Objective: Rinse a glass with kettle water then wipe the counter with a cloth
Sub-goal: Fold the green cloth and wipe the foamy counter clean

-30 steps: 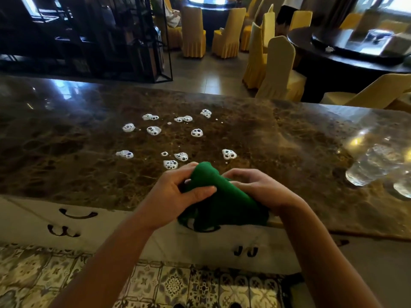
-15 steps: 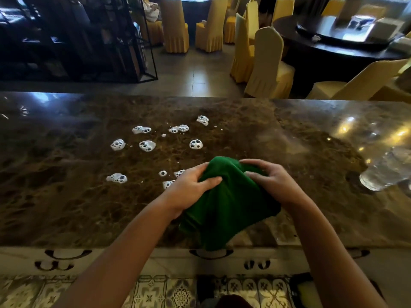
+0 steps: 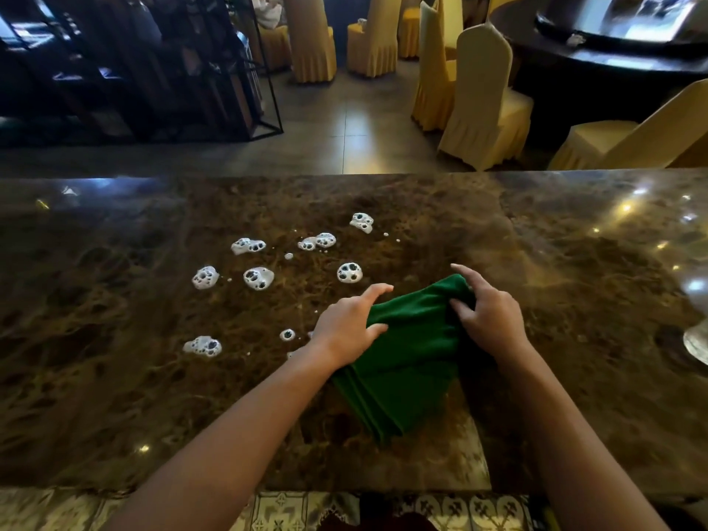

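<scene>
Two hands hold one green cloth (image 3: pixel 406 354) on the brown stone counter (image 3: pixel 115 396). The left hand (image 3: pixel 346 325) grips the cloth's left side, thumb curled over a fold and fingers reaching past its top edge. The right hand (image 3: pixel 488 316) pinches the cloth's top right corner, with one finger pointing up. The cloth is folded and lies between the two hands, with its lower end hanging back toward the person.

About nine big blobs of white foam (image 3: pixel 258 277) sit on the counter, to the left of the left hand and beyond it, with a few tiny dots among them. One blob (image 3: pixel 287 334) is just beside the left wrist. No writing can be read anywhere.

Far to the right of the right hand, part of a glass (image 3: pixel 697 339) shows at the picture's edge. Past the counter stand yellow covered chairs (image 3: pixel 482 109), a dark round table (image 3: pixel 613 67) and a black shelf (image 3: pixel 134 70).
</scene>
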Demonstrator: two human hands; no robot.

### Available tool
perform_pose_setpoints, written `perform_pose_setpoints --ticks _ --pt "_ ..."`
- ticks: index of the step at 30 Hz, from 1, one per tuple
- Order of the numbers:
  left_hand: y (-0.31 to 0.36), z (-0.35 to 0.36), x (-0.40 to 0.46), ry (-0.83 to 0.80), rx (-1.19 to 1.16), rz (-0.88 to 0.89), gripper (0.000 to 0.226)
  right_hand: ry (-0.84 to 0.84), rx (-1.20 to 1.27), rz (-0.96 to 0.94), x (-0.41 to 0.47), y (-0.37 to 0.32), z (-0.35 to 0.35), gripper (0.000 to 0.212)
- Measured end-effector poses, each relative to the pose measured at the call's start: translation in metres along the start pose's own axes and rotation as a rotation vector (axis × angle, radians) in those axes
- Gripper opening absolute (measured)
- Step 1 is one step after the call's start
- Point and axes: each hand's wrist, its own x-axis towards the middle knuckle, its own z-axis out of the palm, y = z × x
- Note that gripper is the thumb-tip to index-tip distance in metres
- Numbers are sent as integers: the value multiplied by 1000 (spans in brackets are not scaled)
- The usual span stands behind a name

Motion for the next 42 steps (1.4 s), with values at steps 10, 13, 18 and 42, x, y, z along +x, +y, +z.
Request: perform_pose_setpoints --ticks 10,13,18,42 --pt "-104 -54 -33 520 176 -1 47 172 -266 3 -48 -72 52 78" --pt "-144 -75 -48 488 223 -117 47 36 -241 122 -58 -111 79 86" --pt "-207 -104 -83 509 237 -230 54 121 -231 273 -56 -104 89 90" --pt "-324 -134 -121 221 377 -692 77 -131 -290 411 168 -155 124 91"
